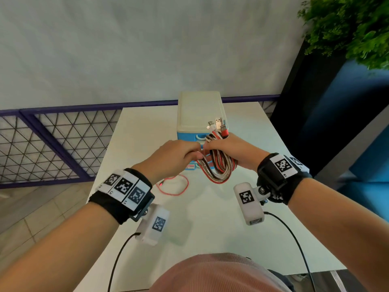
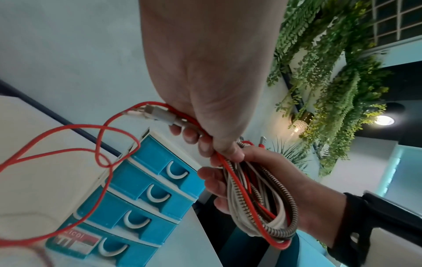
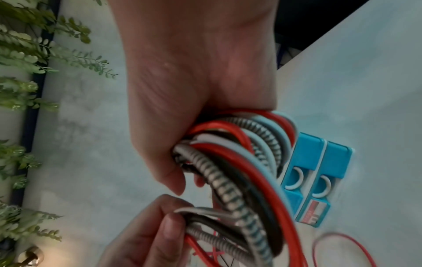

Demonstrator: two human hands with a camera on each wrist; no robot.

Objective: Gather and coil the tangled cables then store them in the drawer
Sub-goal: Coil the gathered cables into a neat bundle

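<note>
A coiled bundle of red, white and braided cables (image 1: 217, 166) (image 2: 258, 204) (image 3: 239, 173) hangs in my right hand (image 1: 231, 150) (image 2: 262, 173), whose fingers curl round it, plugs sticking up at the top. My left hand (image 1: 176, 157) (image 2: 205, 101) (image 3: 148, 234) pinches cable ends at the coil's left side. A thin red cable (image 1: 174, 185) (image 2: 75, 144) trails from that hand down onto the white table (image 1: 210, 218). Behind the hands stands a small blue drawer unit (image 1: 200, 114) (image 2: 141, 195) (image 3: 312, 173), its drawers pushed in.
The white table drops off at its left and right edges. A purple mesh railing (image 1: 52, 142) runs at the left. A dark panel with green foliage (image 1: 353, 28) stands at the right. Wrist camera leads (image 1: 294, 239) hang over the near table.
</note>
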